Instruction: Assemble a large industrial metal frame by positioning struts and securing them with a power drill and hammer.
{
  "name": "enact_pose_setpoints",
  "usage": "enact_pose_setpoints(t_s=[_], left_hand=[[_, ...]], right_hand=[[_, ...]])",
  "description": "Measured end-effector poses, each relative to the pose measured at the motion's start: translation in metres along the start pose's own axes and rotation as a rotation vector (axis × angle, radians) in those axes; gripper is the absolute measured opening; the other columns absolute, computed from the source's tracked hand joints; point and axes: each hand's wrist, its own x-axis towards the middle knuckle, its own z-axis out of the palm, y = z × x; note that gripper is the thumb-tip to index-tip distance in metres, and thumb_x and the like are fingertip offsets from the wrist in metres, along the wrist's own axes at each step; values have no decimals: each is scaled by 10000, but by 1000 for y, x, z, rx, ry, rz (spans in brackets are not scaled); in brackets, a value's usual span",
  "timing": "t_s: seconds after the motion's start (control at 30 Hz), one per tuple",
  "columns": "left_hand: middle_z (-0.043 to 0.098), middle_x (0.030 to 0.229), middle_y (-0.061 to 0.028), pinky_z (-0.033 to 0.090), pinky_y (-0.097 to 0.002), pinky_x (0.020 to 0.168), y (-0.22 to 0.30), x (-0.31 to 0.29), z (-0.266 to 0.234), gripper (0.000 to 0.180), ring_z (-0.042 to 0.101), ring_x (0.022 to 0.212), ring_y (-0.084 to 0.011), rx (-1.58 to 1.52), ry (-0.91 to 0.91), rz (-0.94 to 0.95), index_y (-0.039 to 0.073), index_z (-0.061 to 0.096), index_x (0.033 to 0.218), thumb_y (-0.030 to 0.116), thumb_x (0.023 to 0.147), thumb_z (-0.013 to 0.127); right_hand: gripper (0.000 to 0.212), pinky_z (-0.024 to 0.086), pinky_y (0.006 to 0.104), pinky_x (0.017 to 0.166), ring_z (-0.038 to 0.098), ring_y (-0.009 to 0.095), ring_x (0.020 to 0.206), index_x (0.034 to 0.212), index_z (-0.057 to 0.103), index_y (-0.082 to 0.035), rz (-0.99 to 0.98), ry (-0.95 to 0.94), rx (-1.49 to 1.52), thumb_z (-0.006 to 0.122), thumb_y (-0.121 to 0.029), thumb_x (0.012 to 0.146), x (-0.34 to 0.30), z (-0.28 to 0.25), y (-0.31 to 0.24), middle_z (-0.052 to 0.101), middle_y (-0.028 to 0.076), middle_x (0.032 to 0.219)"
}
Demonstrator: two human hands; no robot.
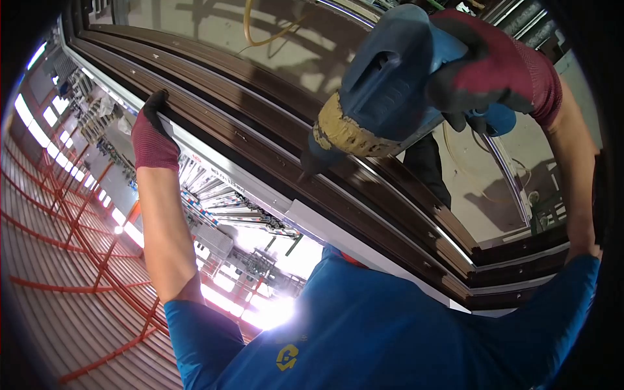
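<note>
A brown profiled metal frame [260, 156] with several parallel channels runs slantwise across the view, silver along its near edge. My left hand [156, 133], in a maroon and black glove, is closed over that near edge, fingertips on the brown side. In the same kind of glove, my right hand [497, 75] grips a blue power drill [390, 84] by its handle. Worn yellow wrapping [348, 133] covers the front of the drill. Its dark nose points down at a channel of the frame, with the tip very near or touching the surface; I cannot tell which.
A yellowish hose [248, 26] curves beyond the frame at the top. Dark legs or trousers [428, 170] show through the frame's opening. Long metal profiles [214, 185] lie stacked behind the near edge. Orange-red bars [84, 227] cross a ribbed surface at the left.
</note>
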Motion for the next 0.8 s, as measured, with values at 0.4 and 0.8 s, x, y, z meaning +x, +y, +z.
enact_pose_setpoints(t_s=[0.4, 0.8], left_hand=[[669, 838, -17, 490, -296, 782, 5, 5, -7, 154, 621, 800, -188, 94, -49, 62, 84, 748, 970, 214, 895, 780], [692, 865, -20, 497, -300, 822, 0, 5, -7, 158, 639, 837, -199, 39, 36, 43, 79, 756, 987, 207, 897, 775]], right_hand=[[865, 539, 455, 1061, 673, 297, 1218, 1479, 563, -26, -256, 530, -462, 862, -375, 746, -20, -48, 87, 684, 167, 1327], [713, 610, 346, 825, 735, 216, 995, 1416, 598, -17, -43, 227, -336, 841, -188, 768, 9, 7, 29, 739, 116, 1105]])
